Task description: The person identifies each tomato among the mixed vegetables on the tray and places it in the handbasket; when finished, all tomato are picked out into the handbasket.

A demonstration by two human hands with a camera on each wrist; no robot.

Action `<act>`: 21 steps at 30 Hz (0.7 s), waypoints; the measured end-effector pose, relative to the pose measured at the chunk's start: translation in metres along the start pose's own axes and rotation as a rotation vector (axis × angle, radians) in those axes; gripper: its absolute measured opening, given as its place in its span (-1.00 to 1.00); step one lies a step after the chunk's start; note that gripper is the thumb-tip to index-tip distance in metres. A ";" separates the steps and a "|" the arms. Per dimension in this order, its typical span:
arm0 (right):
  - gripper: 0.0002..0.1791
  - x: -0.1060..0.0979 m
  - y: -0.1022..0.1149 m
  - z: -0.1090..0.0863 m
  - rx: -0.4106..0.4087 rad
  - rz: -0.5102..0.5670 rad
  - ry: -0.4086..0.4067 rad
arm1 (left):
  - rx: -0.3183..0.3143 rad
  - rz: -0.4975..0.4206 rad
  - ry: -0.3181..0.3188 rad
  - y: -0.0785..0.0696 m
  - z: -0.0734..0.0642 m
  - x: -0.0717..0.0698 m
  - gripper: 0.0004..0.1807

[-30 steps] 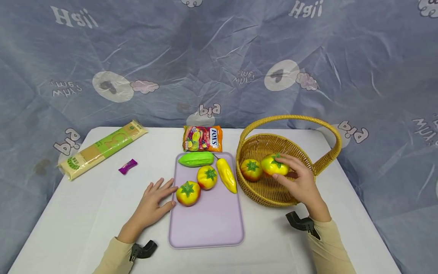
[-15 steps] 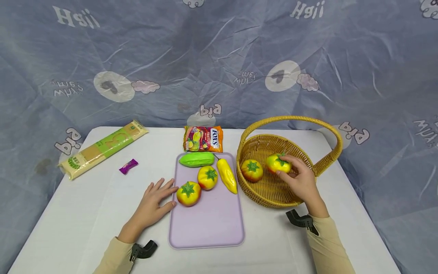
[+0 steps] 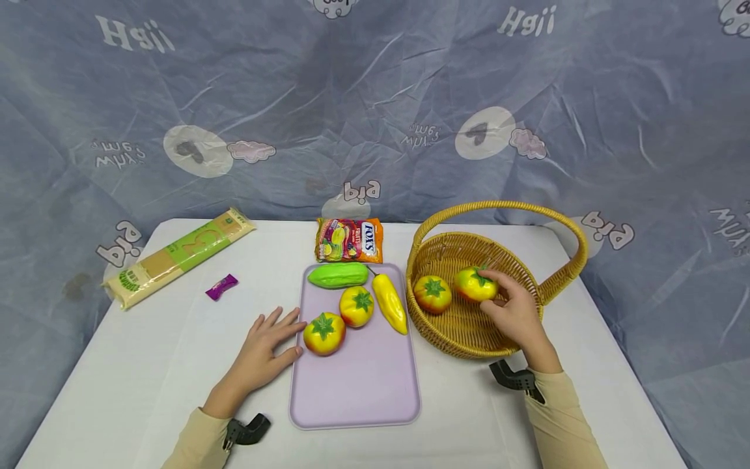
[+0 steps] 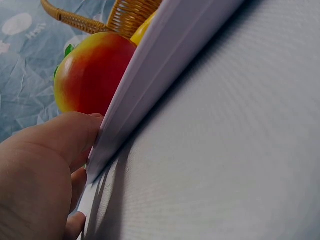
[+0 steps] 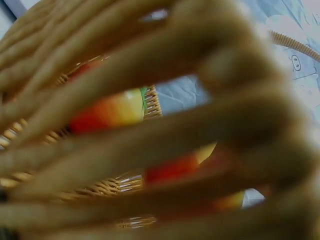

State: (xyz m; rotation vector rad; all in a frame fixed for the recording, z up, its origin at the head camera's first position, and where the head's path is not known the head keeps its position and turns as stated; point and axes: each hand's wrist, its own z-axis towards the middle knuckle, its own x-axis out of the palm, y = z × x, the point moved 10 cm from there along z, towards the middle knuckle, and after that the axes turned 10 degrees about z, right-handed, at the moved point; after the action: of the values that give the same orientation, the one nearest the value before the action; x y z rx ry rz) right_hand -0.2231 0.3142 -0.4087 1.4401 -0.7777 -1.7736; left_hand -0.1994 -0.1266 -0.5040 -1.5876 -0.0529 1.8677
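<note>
While my right hand (image 3: 517,316) is pinching a tomato (image 3: 471,285), frame right, my spread left hand (image 3: 263,350) is probably steadying the tray (image 3: 355,394).

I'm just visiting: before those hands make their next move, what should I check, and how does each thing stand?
1. Basket upright: ok.
2. Right fruit inside the basket: ok.
3. Right hand released from that fruit: cannot tell; its fingers are at the fruit.
4. Left hand at the tray's left edge: ok.
5. Green vegetable and yellow pepper within the tray: ok.
</note>
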 end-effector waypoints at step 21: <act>-0.38 0.014 -0.016 0.006 0.072 -0.198 0.157 | 0.000 -0.003 -0.012 0.001 -0.001 -0.001 -0.49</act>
State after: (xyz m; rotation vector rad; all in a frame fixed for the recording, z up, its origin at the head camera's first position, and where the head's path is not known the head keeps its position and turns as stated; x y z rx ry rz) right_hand -0.2330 0.3117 -0.4279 1.7327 -0.6404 -1.7659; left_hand -0.1990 -0.1279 -0.5034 -1.5751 -0.0605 1.8755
